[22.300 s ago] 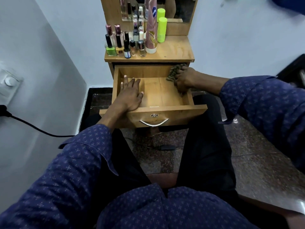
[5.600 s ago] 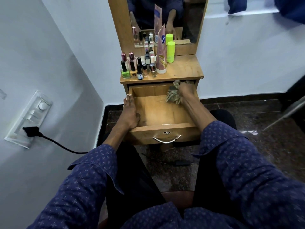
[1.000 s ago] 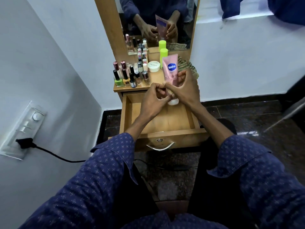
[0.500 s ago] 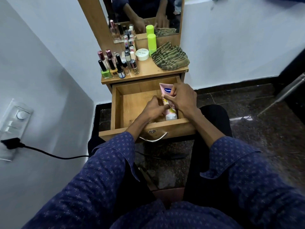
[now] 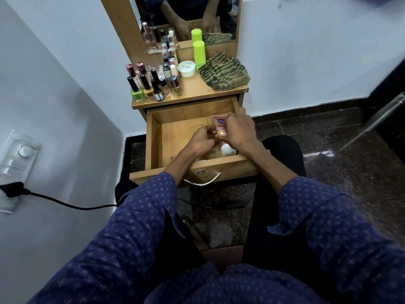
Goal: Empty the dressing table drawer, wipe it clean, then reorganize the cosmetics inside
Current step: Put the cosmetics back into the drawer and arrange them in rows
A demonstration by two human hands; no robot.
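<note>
The wooden drawer [image 5: 153, 139] of the dressing table is pulled out. A pink tube [image 5: 219, 125] with a white cap lies along its right side, cap toward me. My right hand [image 5: 240, 130] grips the tube's middle from above. My left hand [image 5: 200, 141] is beside it, fingertips curled against the tube's left edge. On the tabletop [image 5: 192, 91] stand several nail polish bottles [image 5: 153, 84], a white round jar [image 5: 186, 69], a lime green bottle [image 5: 199, 54] and the crumpled striped cloth [image 5: 223, 72].
A mirror [image 5: 190, 18] rises behind the tabletop. The white wall on the left carries a switch panel [image 5: 15, 159] with a black plug and cable [image 5: 54, 201]. Dark stone floor lies to the right. My knees sit under the drawer front.
Both hands have brought the pink tube down from above the tabletop into the drawer's right side. Earlier the right hand wiped the drawer with the cloth, which now lies on the tabletop.
</note>
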